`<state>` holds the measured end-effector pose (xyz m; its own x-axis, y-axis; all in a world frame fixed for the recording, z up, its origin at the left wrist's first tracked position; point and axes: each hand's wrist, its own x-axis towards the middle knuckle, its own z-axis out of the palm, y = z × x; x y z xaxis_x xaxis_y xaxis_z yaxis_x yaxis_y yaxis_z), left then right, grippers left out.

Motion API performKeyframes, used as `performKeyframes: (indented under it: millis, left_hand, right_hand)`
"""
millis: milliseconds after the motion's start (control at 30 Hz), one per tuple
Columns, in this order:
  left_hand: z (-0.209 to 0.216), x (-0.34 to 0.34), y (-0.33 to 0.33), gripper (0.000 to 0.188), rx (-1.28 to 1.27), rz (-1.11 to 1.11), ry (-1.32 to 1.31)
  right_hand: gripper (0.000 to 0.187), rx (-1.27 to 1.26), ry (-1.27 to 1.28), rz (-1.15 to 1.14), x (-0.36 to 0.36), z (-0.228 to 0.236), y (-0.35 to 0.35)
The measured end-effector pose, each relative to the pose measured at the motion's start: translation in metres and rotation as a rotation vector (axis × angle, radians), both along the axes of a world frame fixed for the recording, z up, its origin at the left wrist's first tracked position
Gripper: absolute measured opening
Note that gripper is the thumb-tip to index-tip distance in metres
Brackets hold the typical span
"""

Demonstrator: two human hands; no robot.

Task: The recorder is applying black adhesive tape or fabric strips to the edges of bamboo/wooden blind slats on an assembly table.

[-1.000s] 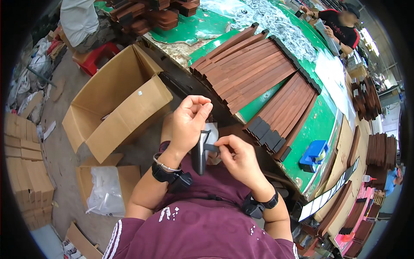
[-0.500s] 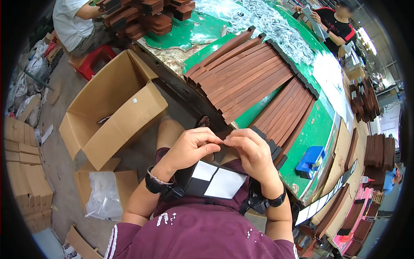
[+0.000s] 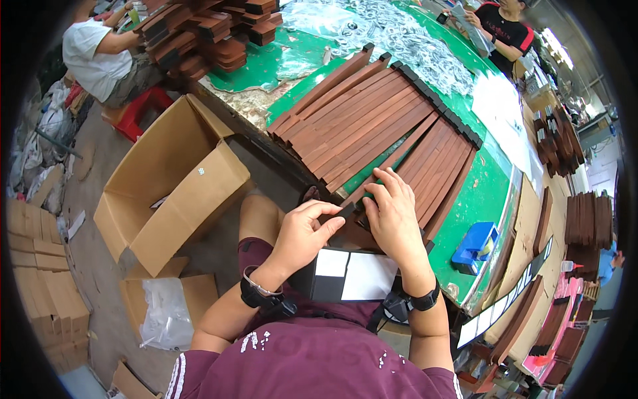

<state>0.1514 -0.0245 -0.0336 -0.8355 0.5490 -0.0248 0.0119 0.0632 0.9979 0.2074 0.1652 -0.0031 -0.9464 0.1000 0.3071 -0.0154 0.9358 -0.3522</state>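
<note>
Left hand (image 3: 299, 236): narrow, thumb and fingers closed on the black end of one brown slat (image 3: 414, 141).
Right hand (image 3: 395, 219): fingers bent and parted over the slats; whether they grip, I cannot tell.
Held slat: slants from the row of slats (image 3: 369, 110) toward the table's near edge, its black end (image 3: 346, 210) over the lap.
Lap: black-and-white sheet (image 3: 369, 276) below both hands.
Green tabletop (image 3: 482, 183): bare strip between the slats and the blue dispenser (image 3: 473, 247).
Left side: open carton (image 3: 189, 206), apart from the hand.
</note>
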Motion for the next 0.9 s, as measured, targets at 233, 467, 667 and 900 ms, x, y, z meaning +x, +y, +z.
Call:
performKeyframes:
  millis: [233, 467, 667, 900]
  left_hand:
    - [0.011, -0.009, 0.026, 0.022, -0.224, 0.15, 0.599]
    - [0.015, -0.009, 0.034, 0.024, -0.347, 0.154, 0.675]
    - [0.018, -0.009, 0.036, 0.024, -0.368, 0.142, 0.646]
    - [0.015, -0.008, 0.039, 0.02, -0.362, 0.148, 0.676]
  right_hand:
    - [0.037, -0.067, 0.014, -0.069, 0.005, -0.012, 0.002]
    - [0.036, -0.042, 0.07, -0.073, 0.006, -0.014, 0.0]
    - [0.035, -0.032, 0.079, -0.085, 0.006, -0.013, -0.001]
    - [0.034, -0.022, 0.079, -0.089, 0.006, -0.012, -0.002]
